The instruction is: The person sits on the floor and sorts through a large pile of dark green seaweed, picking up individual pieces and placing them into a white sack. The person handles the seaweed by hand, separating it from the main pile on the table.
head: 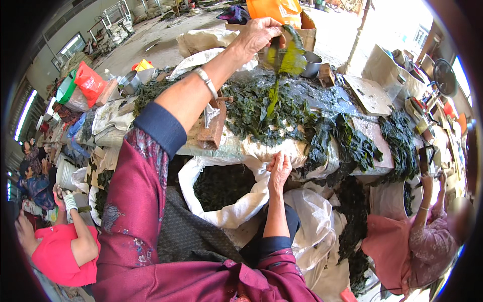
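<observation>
High over the table's far side, my left hand (260,36) pinches the top of a strip of seaweed (290,58). The strip hangs, dark at the top and yellow-green where light comes through. My right hand (279,168) is low at the near table edge, fingers drawn together; I make out nothing between them. It is beside a cream cloth (277,149) on that edge. Loose dark green seaweed (260,109) lies heaped under the hanging strip. Below the edge, an open white sack (232,217) with a rolled rim holds more dark seaweed (226,185).
A brick (213,130) and metal bowl (312,64) are on the table. More seaweed (354,143) drapes over its edge at right. Clear plastic (311,222) is bunched beside the sack. Co-workers sit at left (64,249) and right (430,241); an orange bag (275,11) is beyond.
</observation>
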Motion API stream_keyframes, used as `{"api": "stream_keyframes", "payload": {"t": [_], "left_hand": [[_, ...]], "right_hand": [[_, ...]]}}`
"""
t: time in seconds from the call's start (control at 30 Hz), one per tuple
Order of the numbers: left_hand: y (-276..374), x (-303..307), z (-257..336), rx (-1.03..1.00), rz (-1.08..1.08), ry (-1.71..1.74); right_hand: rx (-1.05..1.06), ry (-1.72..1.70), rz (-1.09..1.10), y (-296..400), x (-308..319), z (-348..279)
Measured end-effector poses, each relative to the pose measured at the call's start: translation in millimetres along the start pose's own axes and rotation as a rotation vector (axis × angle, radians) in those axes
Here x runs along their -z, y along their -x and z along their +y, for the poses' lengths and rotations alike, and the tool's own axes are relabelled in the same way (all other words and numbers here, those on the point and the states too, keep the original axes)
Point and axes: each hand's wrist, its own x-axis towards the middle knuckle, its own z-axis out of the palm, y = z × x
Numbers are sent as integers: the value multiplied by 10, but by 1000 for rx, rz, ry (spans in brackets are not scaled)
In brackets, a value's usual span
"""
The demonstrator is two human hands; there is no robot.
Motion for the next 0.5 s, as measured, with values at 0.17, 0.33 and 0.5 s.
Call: {"api": "stream_keyframes", "payload": {"t": [0.17,0.33,0.5], "left_hand": [[-138,143,82,-128,86,344],[-129,256,571,-62,119,525],[-179,343,982,-193,14,677]], "right_hand": [[-20,-31,-4,2,1,53],[-29,-47,-14,-1,28,30],[108,92,-77,37,-33,-7]]}}
